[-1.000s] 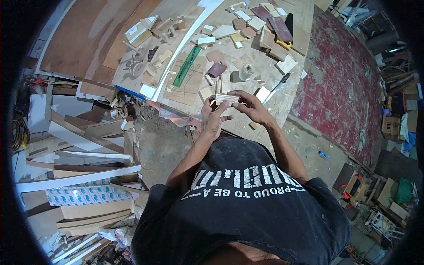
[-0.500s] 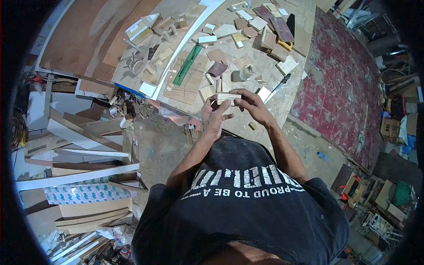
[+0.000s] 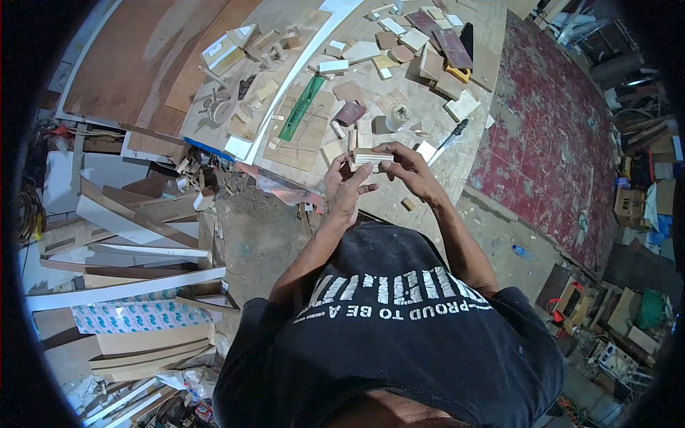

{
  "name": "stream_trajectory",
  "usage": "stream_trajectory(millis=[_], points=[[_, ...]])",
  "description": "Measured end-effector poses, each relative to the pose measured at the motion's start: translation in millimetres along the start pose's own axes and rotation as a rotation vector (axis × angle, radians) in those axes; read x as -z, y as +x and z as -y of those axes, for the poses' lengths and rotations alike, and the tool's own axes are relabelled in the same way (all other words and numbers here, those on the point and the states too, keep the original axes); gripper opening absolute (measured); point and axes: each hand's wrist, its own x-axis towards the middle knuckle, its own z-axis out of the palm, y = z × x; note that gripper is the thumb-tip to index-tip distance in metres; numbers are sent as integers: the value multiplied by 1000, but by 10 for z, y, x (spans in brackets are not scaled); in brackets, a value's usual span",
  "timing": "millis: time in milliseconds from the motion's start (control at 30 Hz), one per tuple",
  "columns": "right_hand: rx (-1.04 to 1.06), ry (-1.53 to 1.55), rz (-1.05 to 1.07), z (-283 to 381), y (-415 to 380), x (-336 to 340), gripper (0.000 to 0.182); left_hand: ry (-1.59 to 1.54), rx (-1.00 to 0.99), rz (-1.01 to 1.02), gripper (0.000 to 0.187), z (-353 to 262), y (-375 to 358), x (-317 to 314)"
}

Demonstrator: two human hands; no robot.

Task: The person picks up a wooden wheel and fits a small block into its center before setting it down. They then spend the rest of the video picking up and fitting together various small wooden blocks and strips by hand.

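Observation:
Between my two hands, over the near edge of the workbench (image 3: 389, 196), is a small plywood block (image 3: 372, 158) whose striped layered edge faces up. My left hand (image 3: 344, 187) grips its left end, thumb pressed on the near side. At the right end, the fingers of my right hand (image 3: 412, 171) are closed on the same block. Just beyond it stand upright wood pieces (image 3: 363, 133) and a jar (image 3: 398, 116) with a pale, smeared rim. A brownish-red piece of sandpaper (image 3: 350, 113) lies beside them. A small wood offcut (image 3: 408, 204) sits near my right wrist.
A green ruler (image 3: 302, 108) lies on a thin board at left. Wood offcuts (image 3: 414, 39) crowd the bench's far side. A dark-handled tool (image 3: 451, 138) lies to the right. Stacked boards (image 3: 128, 278) fill the floor at left; a worn red panel (image 3: 549, 135) is at right.
The plywood block has tilted slightly and shifted a little to the right in my fingers, showing more of its layered edge. Both hands keep their hold on it.

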Motion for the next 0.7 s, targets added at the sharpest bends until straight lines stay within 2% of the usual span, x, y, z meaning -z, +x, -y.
stream_trajectory(millis=[367, 500, 567, 700], points=[[37, 171, 31, -43, -40, 27, 30, -38, -52, 34, 47, 52, -30, 43], [68, 86, 26, -50, -53, 41, 33, 3, -90, 66, 45, 46, -32, 35], [164, 32, 23, -75, -40, 57, 36, 7, -93, 70, 45, 26, -44, 12], [116, 78, 42, -42, -59, 94, 37, -2, -76, 102, 45, -22, -52, -27]])
